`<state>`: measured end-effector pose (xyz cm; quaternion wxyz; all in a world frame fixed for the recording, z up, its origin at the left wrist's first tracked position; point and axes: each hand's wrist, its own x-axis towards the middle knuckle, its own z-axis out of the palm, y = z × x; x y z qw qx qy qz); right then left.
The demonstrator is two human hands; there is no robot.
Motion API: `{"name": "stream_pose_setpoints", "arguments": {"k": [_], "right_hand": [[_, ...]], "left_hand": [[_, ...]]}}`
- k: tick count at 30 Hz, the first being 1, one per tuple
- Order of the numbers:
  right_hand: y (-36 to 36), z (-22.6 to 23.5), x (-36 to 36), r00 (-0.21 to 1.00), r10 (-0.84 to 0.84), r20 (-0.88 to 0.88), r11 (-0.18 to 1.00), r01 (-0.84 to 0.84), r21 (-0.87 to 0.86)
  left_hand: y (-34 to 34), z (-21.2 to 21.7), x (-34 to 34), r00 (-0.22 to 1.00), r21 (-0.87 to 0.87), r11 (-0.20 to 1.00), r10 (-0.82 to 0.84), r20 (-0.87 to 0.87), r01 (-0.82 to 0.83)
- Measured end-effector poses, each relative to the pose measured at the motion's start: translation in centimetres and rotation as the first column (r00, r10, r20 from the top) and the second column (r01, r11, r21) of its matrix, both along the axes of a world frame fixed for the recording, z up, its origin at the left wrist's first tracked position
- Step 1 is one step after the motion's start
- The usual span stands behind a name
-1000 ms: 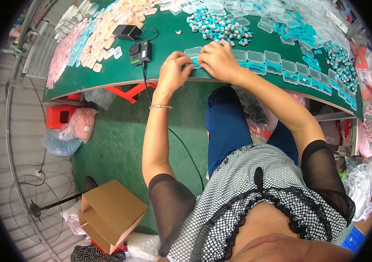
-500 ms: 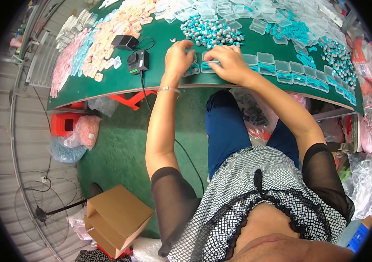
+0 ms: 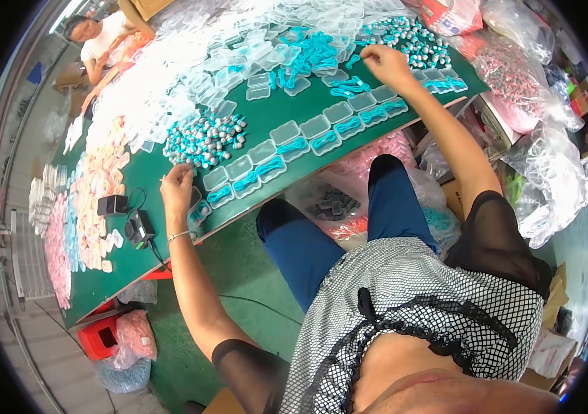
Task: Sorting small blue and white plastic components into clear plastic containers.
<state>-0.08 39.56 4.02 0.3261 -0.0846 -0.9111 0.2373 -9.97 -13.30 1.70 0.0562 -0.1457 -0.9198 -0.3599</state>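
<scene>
My left hand (image 3: 179, 185) is at the left end of a row of small clear hinged cases (image 3: 287, 132), its fingertips drawn together. Whatever they pinch is too small to make out. Just beyond it lies a heap of small grey-and-teal plugs (image 3: 204, 138). My right hand (image 3: 386, 67) reaches to the far right, fingers closed, beside a loose teal cord bundle (image 3: 353, 61); its grip is unclear. Most cases in the row stand with lids raised and hold a coiled teal cord (image 3: 246, 181). Partly behind my left hand, the end case (image 3: 199, 212) holds grey-and-teal plugs.
More teal cords (image 3: 311, 54), clear cases (image 3: 221, 72) and a second plug heap (image 3: 411, 38) cover the green table (image 3: 252, 114). Peach cases (image 3: 101, 200) and black devices (image 3: 139, 228) sit at left. Another person (image 3: 111, 45) works beyond. Filled plastic bags (image 3: 508, 76) crowd the right.
The view has swung to the right. My hands, close together over the row's left end before, are now wide apart: the right has gone far right to the cords, the left stays near the row's end.
</scene>
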Motion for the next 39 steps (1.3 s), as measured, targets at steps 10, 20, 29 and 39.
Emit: {"name": "stream_pose_setpoints", "arguments": {"k": [10,20,29,39], "right_hand": [[3.6,-0.9,-3.8,0.78,-0.411,0.471,0.824,0.096,0.559],[-5.2,-0.2,0.6,0.853,0.516,0.08,0.833,-0.479,-0.277],[-26.9,0.9,3.2,0.564,0.826,-0.001,0.508,-0.744,-0.434],[-32.4,-2.0,1.6,0.718,0.696,-0.01,0.718,-0.696,0.006]], "left_hand": [[-2.0,0.6,0.4,0.998,-0.039,0.998,-0.053,0.035,0.055],[0.0,4.1,7.3,0.955,0.658,0.742,-0.085,0.283,-0.128],[1.2,2.7,10.0,0.989,0.53,0.847,-0.053,0.14,-0.029],[0.7,2.1,10.8,0.98,0.142,0.986,-0.06,-0.19,0.088]]}}
